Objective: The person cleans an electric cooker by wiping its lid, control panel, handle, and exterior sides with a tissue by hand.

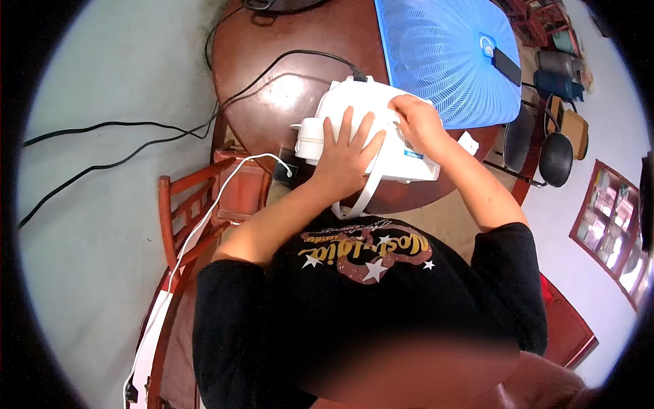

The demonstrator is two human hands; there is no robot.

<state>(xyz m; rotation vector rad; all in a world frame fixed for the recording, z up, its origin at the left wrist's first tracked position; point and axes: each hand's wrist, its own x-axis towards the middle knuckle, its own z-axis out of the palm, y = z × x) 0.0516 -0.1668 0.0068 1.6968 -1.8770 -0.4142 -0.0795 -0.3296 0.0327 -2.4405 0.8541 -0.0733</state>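
A white appliance (pixel 354 99) with a handle-like white band (pixel 370 194) rests on the dark red round table (pixel 300 34). A black cable (pixel 293 52) runs into its far side. My left hand (pixel 347 157) lies spread over the appliance's left part, next to a white rounded piece (pixel 310 140) at its side. On the right part, my right hand (pixel 417 121) has its fingers bent against the white surface; whether they grip anything there cannot be made out. A blue label (pixel 413 154) shows just below that hand.
A blue mesh cover (pixel 443 61) with a black object (pixel 506 66) on it takes up the table's right side. A red wooden chair (pixel 165 218) stands at the left, with a white cable (pixel 204 225) passing over it. Black chairs (pixel 555 159) stand at the right.
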